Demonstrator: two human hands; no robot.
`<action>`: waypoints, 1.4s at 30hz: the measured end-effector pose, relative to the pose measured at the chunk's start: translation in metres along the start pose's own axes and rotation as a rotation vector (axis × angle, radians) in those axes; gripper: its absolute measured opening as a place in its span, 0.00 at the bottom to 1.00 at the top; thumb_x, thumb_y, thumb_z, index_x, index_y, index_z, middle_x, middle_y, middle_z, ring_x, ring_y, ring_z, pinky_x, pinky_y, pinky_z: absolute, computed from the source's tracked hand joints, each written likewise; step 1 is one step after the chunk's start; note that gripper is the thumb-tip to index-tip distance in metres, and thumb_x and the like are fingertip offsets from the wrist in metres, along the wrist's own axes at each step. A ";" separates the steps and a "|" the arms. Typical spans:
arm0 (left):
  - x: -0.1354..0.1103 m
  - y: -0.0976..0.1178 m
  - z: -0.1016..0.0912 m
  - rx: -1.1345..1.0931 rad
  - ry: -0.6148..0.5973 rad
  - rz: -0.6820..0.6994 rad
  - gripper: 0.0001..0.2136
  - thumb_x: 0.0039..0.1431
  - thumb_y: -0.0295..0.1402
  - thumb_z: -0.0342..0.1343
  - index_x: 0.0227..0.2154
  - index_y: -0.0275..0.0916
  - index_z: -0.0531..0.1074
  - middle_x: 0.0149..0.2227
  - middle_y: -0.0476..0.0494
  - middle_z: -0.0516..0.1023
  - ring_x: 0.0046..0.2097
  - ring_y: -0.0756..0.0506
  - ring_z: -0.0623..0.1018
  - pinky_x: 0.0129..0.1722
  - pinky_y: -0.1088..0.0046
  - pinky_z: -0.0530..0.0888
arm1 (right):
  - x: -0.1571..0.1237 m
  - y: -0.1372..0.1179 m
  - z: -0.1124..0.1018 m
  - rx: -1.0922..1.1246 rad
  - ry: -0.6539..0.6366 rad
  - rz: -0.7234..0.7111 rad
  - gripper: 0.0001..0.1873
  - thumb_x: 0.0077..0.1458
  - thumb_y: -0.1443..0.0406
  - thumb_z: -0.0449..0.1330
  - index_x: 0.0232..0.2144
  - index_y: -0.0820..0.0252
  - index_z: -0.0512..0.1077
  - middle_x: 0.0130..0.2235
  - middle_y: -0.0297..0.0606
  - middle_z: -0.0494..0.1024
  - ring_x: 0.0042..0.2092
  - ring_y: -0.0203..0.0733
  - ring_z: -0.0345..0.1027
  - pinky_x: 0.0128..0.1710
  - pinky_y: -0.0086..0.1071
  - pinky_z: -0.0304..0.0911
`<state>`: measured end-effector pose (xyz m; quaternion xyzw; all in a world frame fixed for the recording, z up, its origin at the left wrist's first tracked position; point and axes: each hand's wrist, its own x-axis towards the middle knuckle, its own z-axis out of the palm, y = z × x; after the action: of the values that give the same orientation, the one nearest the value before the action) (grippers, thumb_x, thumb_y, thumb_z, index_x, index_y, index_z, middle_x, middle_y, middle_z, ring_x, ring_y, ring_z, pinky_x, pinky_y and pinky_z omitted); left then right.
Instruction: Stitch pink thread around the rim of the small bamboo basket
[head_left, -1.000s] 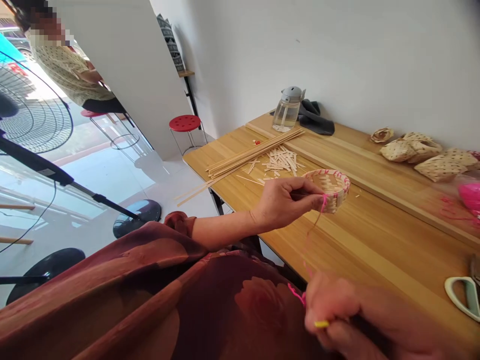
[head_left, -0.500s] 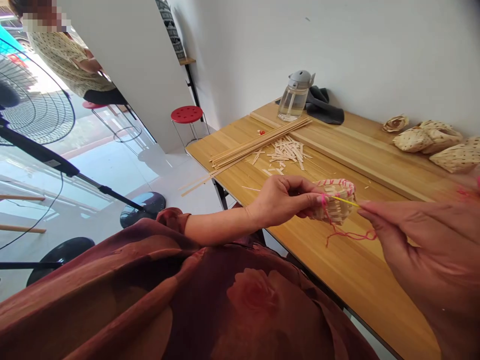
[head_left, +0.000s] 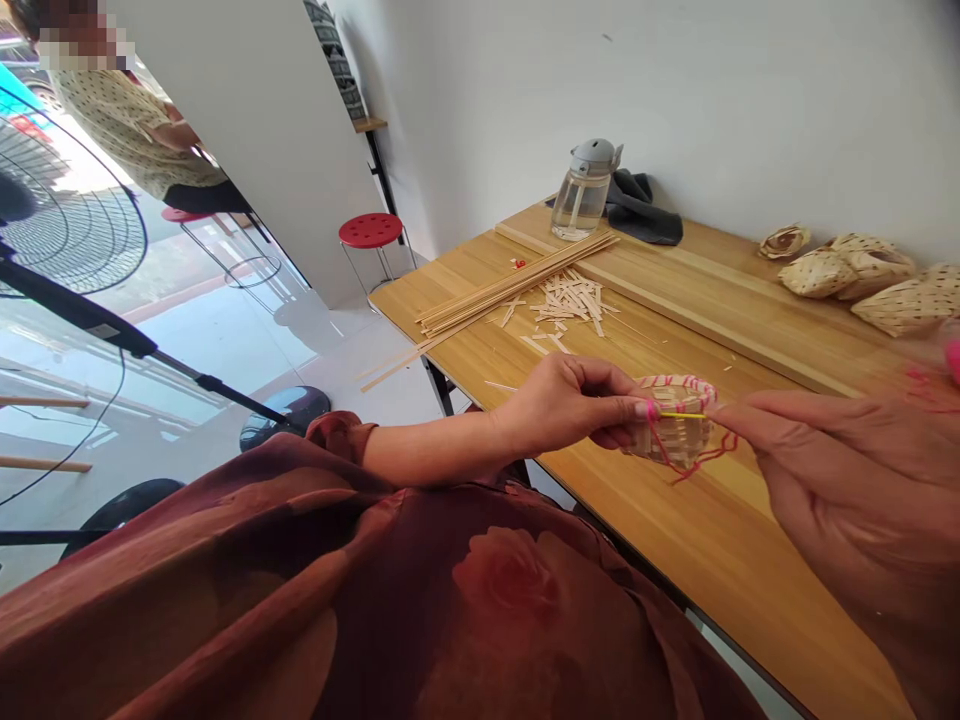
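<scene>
My left hand [head_left: 581, 405] is closed on the near side of a small woven basket [head_left: 679, 445], pinching its rim between thumb and fingers. Pink yarn [head_left: 694, 468] is stitched over the basket's rim and hangs in a loose loop at its side. Between thumb and forefinger, my right hand [head_left: 810, 450] pinches a thin yellow needle [head_left: 682, 415]. The needle's other end meets the rim by my left thumb; whether it passes through the weave I cannot tell.
Long bamboo strips [head_left: 517, 285] and a pile of short cut strips [head_left: 571, 300] lie on the wooden table [head_left: 645, 540]. A water bottle [head_left: 581, 195], dark cloth [head_left: 649, 215] and woven baskets [head_left: 847, 265] stand near the wall. A person [head_left: 120, 130] sits on a stool beyond the fan [head_left: 67, 200].
The needle has turned from slanting down to nearly level. My right hand has shifted slightly, and the yarn's loose loop has drawn closer to the basket.
</scene>
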<state>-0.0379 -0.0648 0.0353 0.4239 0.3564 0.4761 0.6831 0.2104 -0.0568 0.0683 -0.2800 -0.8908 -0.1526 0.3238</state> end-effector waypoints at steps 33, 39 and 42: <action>0.014 -0.010 0.012 -0.087 0.115 -0.138 0.18 0.50 0.41 0.76 0.30 0.33 0.77 0.27 0.49 0.80 0.28 0.54 0.80 0.29 0.80 0.77 | -0.004 -0.051 0.033 -0.196 -0.005 -0.113 0.25 0.56 0.72 0.70 0.56 0.69 0.75 0.62 0.62 0.76 0.60 0.65 0.75 0.60 0.50 0.72; 0.010 -0.014 0.013 -0.118 0.113 -0.179 0.15 0.54 0.38 0.74 0.30 0.33 0.77 0.28 0.47 0.81 0.29 0.52 0.81 0.31 0.78 0.78 | -0.007 -0.053 0.038 -0.236 0.010 -0.128 0.23 0.57 0.70 0.70 0.56 0.68 0.76 0.60 0.62 0.78 0.58 0.64 0.77 0.56 0.49 0.75; 0.007 -0.014 0.015 -0.139 0.126 -0.199 0.13 0.57 0.35 0.72 0.28 0.33 0.76 0.26 0.47 0.81 0.27 0.53 0.80 0.32 0.78 0.79 | -0.008 -0.054 0.038 -0.243 -0.023 -0.155 0.22 0.58 0.71 0.69 0.55 0.69 0.77 0.59 0.63 0.77 0.57 0.64 0.76 0.55 0.50 0.75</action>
<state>-0.0178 -0.0648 0.0273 0.3076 0.4049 0.4553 0.7308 0.1642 -0.0862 0.0302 -0.2490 -0.8885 -0.2805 0.2645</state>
